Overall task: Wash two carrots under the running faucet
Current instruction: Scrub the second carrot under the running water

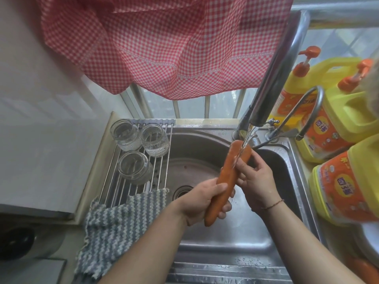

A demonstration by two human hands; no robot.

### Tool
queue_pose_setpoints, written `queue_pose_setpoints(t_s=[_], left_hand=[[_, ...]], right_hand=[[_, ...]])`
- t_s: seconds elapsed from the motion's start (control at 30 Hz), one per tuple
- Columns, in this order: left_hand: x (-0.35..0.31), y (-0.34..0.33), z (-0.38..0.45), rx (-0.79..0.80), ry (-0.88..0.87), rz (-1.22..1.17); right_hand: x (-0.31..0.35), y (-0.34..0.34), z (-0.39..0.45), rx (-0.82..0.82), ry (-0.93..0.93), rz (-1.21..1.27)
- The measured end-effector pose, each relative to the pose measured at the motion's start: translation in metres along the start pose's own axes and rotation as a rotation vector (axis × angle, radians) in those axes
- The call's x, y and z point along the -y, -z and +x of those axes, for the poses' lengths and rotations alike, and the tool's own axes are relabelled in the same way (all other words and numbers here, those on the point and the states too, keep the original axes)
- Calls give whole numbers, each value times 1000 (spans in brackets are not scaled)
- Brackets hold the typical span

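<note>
A long orange carrot (pixel 229 177) is showing one plain, even orange over the dull grey stainless-steel sink (pixel 196 144). Above the sink, a thin cotton curtain (pixel 164 48) is hanging in a red-and-white gingham check, with a paler woven band running near its hem. At the sink's left edge, a knitted dishcloth (pixel 119 228) is lying in blue-grey and cream zigzag stripes. Right of the sink, big plastic jugs (pixel 346 115) are standing bright yellow, wearing orange labels and orange pump caps. Over the sink, a curved chrome faucet (pixel 274 74) is gleaming silver-grey.

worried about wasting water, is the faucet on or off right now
On. A stream of water falls from the faucet onto the upper end of the carrot, which the left hand grips over the sink.
</note>
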State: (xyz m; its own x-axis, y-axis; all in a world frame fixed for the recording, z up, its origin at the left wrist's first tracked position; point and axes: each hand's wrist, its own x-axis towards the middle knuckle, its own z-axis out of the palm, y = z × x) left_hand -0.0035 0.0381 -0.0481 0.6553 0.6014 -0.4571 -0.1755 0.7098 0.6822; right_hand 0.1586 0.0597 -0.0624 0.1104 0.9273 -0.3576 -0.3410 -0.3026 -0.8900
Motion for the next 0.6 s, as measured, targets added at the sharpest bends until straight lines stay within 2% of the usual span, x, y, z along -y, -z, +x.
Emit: queue_pose_setpoints(t_s=[0.13,0.27,0.43,0.6], left_hand=[[2,-11,8,-260,-14,155],[1,-15,14,-399,84,144],[-5,-14,16,-396,149,203],[1,-16,8,-231,-7,178]], right_hand=[[-2,0,1,-15,15,-31],[-5,1,-3,-27,28,-71],[-14,-4,-11,-54,38,-103],[-7,3,-2,-53,-57,33]])
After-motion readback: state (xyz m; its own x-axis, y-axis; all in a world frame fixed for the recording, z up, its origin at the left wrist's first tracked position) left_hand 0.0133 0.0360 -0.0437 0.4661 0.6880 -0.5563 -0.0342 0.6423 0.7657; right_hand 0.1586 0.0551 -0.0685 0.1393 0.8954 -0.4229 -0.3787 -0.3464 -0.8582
